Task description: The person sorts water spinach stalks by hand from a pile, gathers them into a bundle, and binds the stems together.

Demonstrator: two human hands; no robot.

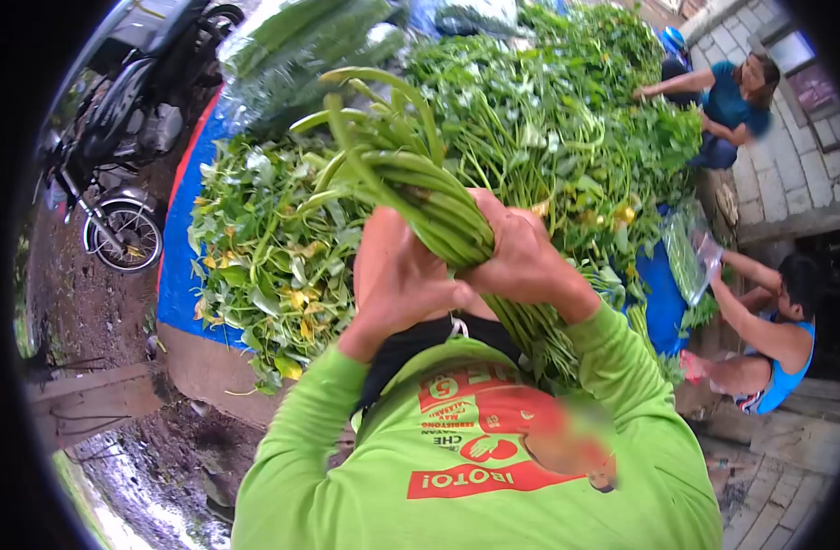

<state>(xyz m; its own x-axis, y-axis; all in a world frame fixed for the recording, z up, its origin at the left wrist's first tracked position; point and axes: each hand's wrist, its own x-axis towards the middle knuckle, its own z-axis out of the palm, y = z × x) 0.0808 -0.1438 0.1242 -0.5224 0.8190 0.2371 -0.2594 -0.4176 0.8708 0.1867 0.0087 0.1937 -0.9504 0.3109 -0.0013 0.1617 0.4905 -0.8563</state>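
A thick bunch of long green stems (429, 197) stands tilted in front of my chest, its cut ends pointing up and away. My right hand (521, 252) is wrapped round the middle of the bunch. My left hand (397, 284) is closed against its near left side, thumb pointing right and fingers partly hidden behind the stems. The leafy lower part of the bunch (539, 335) hangs down beside my right forearm. Just beyond my hands lies a wide heap of leafy greens (502, 119), with some yellow leaves in it.
Under the heap spreads a blue tarp (177, 266). Clear plastic bags of green vegetables (301, 55) lie at the far left. A motorcycle (117, 183) stands left. One person (736, 101) sits far right; another person (778, 339) at right holds a clear plastic bag (686, 252).
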